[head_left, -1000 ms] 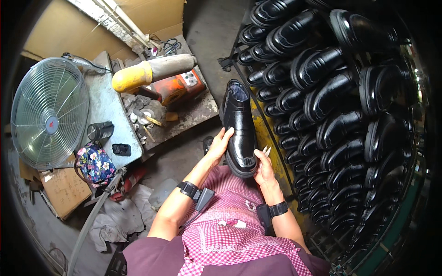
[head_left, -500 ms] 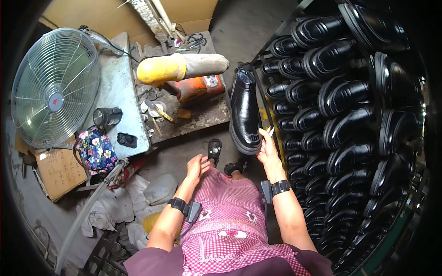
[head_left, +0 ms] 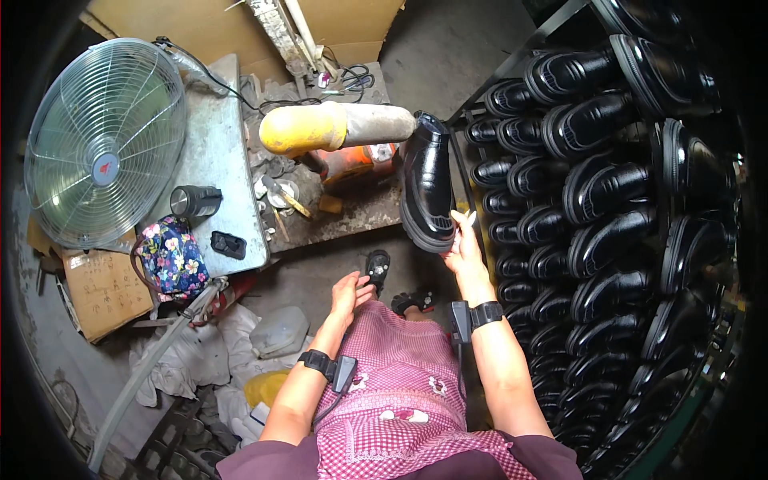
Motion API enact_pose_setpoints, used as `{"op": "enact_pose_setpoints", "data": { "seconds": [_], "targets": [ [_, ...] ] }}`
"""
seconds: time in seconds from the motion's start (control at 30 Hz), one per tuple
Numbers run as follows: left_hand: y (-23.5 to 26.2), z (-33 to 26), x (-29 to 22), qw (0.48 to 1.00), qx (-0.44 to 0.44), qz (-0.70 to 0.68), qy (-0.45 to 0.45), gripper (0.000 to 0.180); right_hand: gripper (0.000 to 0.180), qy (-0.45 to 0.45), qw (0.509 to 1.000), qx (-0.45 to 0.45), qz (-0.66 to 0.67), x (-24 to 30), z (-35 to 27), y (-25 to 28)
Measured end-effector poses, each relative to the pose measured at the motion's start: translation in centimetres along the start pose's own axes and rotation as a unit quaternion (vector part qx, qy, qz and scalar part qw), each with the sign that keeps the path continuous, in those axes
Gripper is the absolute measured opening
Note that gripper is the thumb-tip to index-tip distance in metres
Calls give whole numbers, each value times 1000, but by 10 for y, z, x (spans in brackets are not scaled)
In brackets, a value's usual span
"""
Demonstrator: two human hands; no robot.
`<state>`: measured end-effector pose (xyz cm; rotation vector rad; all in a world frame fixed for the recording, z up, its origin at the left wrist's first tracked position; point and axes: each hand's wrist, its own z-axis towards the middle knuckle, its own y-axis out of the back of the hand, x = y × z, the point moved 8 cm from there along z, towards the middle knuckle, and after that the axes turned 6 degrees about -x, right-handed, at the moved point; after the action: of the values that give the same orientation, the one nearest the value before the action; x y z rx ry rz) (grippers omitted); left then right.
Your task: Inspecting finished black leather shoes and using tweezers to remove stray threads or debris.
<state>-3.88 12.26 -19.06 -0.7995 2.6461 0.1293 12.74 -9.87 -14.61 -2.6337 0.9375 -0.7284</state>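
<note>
My right hand [head_left: 462,250] grips a shiny black ankle boot [head_left: 429,188] at its toe, the shaft pointing away from me. A small white pointed thing [head_left: 472,218] sticks out by the fingers of that hand; its kind is unclear. The boot's top end is right by the grey tip of a yellow-and-grey arm-like form [head_left: 340,126] above the workbench; whether they touch, I cannot tell. My left hand [head_left: 350,294] hangs in front of the checked apron [head_left: 400,344], fingers apart and holding nothing.
Rows of black boots [head_left: 596,184] fill a rack on the right. Left stand a large fan [head_left: 105,164], a pale table [head_left: 212,152] with a dark mug [head_left: 194,201], and a floral bag [head_left: 170,260]. A cluttered workbench [head_left: 344,228] with an orange machine [head_left: 352,166] lies ahead.
The boot has tilted and shifted slightly away from me, its top now near the grey tip of the form. The view has shifted a little, and my left hand stays empty.
</note>
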Motion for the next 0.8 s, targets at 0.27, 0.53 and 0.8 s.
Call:
{"op": "enact_pose_setpoints", "data": {
  "seconds": [0.27,0.53,0.8],
  "targets": [
    [-47,-31,-32,996,81,13,-16,48,37,17,999,-2,33,-35,-65,72],
    [-176,-127,-56,863,330,215,-317,122,55,61,990,77,-103,-31,-190,92],
    [-209,-177,-59,848,340,187,-360,111,40,222,947,-114,-204,24,-226,147]
  ]
}}
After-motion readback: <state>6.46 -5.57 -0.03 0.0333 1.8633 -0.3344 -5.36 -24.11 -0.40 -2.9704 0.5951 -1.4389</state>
